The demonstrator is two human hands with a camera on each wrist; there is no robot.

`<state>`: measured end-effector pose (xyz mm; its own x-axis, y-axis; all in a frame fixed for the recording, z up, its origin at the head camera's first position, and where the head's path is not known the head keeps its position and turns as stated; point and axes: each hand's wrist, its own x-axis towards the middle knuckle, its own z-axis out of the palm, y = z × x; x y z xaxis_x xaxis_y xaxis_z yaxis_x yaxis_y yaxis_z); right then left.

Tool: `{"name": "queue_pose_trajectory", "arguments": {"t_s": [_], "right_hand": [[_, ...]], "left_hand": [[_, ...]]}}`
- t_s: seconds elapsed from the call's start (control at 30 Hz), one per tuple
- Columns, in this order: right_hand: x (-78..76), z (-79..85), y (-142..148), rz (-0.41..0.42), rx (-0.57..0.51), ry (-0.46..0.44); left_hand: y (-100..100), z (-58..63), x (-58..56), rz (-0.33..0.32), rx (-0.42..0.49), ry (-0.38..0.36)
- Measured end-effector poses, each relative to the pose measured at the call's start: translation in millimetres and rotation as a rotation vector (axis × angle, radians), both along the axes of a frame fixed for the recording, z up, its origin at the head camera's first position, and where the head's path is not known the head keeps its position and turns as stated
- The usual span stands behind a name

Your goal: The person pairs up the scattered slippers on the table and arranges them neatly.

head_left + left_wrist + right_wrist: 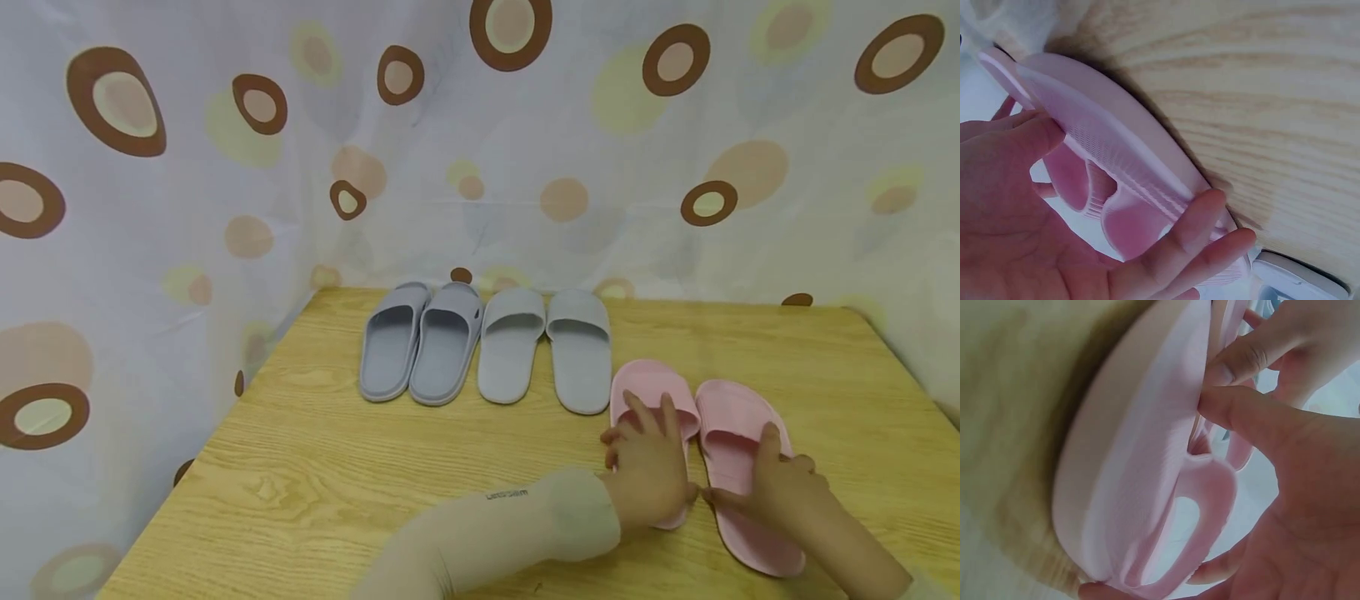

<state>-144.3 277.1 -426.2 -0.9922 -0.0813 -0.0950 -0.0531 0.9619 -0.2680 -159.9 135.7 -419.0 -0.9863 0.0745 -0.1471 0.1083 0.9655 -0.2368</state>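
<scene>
Two pink slippers lie side by side at the right front, toes pointing away. My left hand (651,471) spans the left pink slipper (651,379), fingers at its outer side and over the strap, thumb at its inner edge. In the left wrist view, fingertips (1207,209) touch that slipper's side wall. My right hand (795,492) holds the right pink slipper (738,408) across its width. Its thumb lies on the inner edge and its fingers reach the outer edge, as the right wrist view shows. The two thumbs nearly meet between the slippers.
Left of the pink pair stand two light grey slippers (512,367) (583,375). Farther left is a pair of blue-grey slippers (388,354) (444,358). All sit on a wooden table (300,475), with a patterned curtain (420,167) behind and beside it.
</scene>
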Motion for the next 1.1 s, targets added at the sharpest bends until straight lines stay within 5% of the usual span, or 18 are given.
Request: {"name": "queue_pose_trajectory", "arguments": {"t_s": [0.33,0.6,0.9,1.1], "right_hand": [[27.4,-2.5,-4.2,0.073,0.003,0.016],[27.6,1.5,-8.0,0.075,-0.006,0.041],[14.5,-0.3,-5.5,0.085,-0.004,0.034],[4.0,-1.5,-0.3,0.094,-0.001,0.042]], "left_hand": [[-14.4,0.8,10.8,-0.157,-0.04,-0.043],[-14.3,3.4,9.1,-0.137,-0.037,-0.055],[-13.8,2.8,1.1,-0.151,0.009,-0.065],[-5.6,2.8,-6.2,-0.101,0.02,-0.09]]}}
